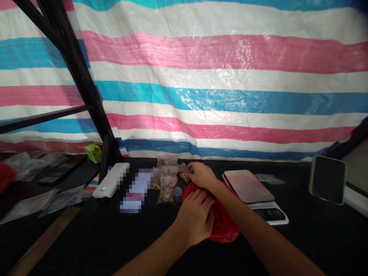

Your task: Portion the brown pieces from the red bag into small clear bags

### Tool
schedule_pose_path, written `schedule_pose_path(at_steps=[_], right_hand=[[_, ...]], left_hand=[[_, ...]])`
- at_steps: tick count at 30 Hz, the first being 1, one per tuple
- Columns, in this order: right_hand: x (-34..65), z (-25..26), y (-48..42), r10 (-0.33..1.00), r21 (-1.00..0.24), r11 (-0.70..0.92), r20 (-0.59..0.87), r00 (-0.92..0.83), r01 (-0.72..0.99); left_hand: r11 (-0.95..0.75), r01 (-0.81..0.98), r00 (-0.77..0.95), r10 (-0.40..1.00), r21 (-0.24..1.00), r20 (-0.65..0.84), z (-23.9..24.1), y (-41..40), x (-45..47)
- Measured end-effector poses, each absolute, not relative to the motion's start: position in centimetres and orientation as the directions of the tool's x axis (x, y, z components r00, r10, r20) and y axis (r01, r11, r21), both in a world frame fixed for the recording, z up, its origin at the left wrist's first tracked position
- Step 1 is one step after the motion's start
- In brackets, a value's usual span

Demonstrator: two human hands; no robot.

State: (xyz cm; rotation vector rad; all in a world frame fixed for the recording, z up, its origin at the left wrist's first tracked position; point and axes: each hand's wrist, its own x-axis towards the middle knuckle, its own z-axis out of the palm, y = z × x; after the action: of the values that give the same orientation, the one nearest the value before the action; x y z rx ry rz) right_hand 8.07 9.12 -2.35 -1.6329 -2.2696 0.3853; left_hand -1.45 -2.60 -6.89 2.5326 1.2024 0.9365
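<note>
The left hand (195, 219) is closed, clutching a crumpled red plastic bag (224, 228) that lies on the black tabletop (310, 237). Beyond it, the right hand (201, 174) pinches a small clear plastic packet of brown bits (183, 171) at the edge of a cluster of similar filled packets (166, 187). A flat grey digital scale (247, 185) sits just right of the bag.

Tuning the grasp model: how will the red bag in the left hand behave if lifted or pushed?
Probably floppy: the red bag lies crumpled and bunched in the left hand, so it would likely sag when lifted. It looks like thin plastic, so it is likely light and a bit slippery. Pushed, it would probably crumple rather than slide whole across the black table.
</note>
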Motion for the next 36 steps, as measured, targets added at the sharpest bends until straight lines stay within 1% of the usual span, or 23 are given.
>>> schedule_pose_path(at_steps=[3,5,6,8,10,12,14,16,18,23,26,29,32,36], right_hand=[[10.9,-2.6,9.4,0.956,-0.469,0.293,0.130,-0.264,0.833],[12.9,-2.3,9.2,0.949,-0.532,0.315,0.178,-0.260,0.786],[13.9,-2.0,8.9,0.940,-0.585,0.342,0.224,-0.259,0.735],[15.5,-1.4,7.8,0.904,-0.712,0.427,0.342,-0.256,0.558],[16.5,-1.0,6.4,0.868,-0.784,0.492,0.412,-0.278,0.378],[16.9,-0.7,4.8,0.853,-0.821,0.498,0.406,-0.328,0.277],[16.8,-0.6,3.5,0.845,-0.851,0.476,0.374,-0.381,0.221],[16.4,-0.5,2.8,0.840,-0.867,0.459,0.354,-0.412,0.191],[16.2,-0.5,2.5,0.836,-0.864,0.464,0.353,-0.421,0.196],[15.9,-0.5,2.2,0.815,-0.794,0.535,0.396,-0.423,0.289],[15.5,-0.8,1.8,0.821,-0.767,0.535,0.374,-0.431,0.354],[15.1,-1.2,1.6,0.815,-0.739,0.548,0.365,-0.451,0.392],[15.0,-1.4,1.8,0.784,-0.704,0.591,0.386,-0.486,0.393],[15.2,-1.0,1.8,0.747,-0.690,0.641,0.463,-0.477,0.335]], left_hand=[[-0.622,0.676,0.421,0.767,0.396,0.485,-6.6,-2.7,-1.3],[-0.600,0.667,0.334,0.771,0.442,0.542,-6.1,-2.7,-1.3],[-0.584,0.645,0.265,0.776,0.492,0.573,-5.9,-2.7,-1.3],[-0.523,0.579,0.084,0.801,0.625,0.593,-5.5,-2.5,-1.4],[-0.431,0.498,-0.074,0.844,0.753,0.532,-5.3,-2.2,-1.6],[-0.360,0.409,-0.120,0.890,0.839,0.440,-5.3,-1.9,-1.9],[-0.363,0.301,-0.083,0.911,0.882,0.403,-5.3,-1.7,-2.2],[-0.399,0.221,-0.019,0.911,0.890,0.413,-5.3,-1.6,-2.5],[-0.432,0.200,0.036,0.900,0.879,0.434,-5.3,-1.7,-2.8],[-0.504,0.285,0.050,0.857,0.815,0.512,-4.6,-1.5,-3.3],[-0.545,0.362,0.048,0.821,0.756,0.569,-4.0,-1.2,-3.4],[-0.554,0.429,0.056,0.805,0.713,0.591,-3.8,-1.1,-3.5],[-0.558,0.464,0.062,0.795,0.688,0.603,-3.9,-1.0,-3.5],[-0.562,0.444,0.041,0.791,0.698,0.611,-4.3,-0.6,-3.8]])
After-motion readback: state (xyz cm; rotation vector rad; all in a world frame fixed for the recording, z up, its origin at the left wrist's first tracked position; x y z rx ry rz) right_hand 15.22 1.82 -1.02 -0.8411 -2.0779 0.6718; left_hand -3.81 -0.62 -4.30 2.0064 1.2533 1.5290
